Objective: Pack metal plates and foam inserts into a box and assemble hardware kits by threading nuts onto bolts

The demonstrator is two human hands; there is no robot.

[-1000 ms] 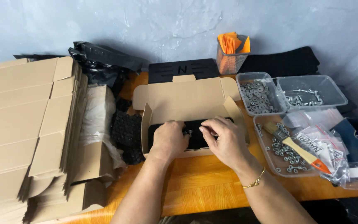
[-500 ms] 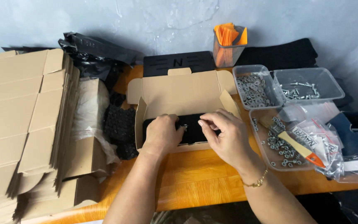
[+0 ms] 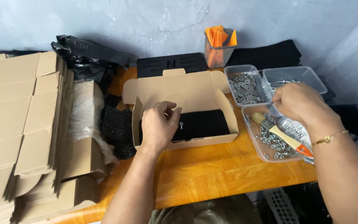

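Observation:
An open brown cardboard box (image 3: 187, 89) stands on the wooden table, with a black part (image 3: 206, 123) lying inside it. My left hand (image 3: 158, 124) rests over the box's left end, fingers curled, and a small silver screw (image 3: 181, 124) stands on the black part just by my fingertips. My right hand (image 3: 297, 103) is off to the right, above the clear trays of hardware, fingers pinched together over a clear tray of nuts (image 3: 270, 143); whether it holds a small piece I cannot tell.
Flat cardboard box blanks (image 3: 17, 124) are stacked at left. A tray of washers (image 3: 243, 85), a tray of screws (image 3: 299, 76), a brush with an orange handle (image 3: 280, 135), a mesh cup of orange pieces (image 3: 219, 43) and black plates (image 3: 170, 64) lie behind.
My right hand has left the box and moved right to the hardware trays. My left hand stays in the box, and a screw now shows on the black part.

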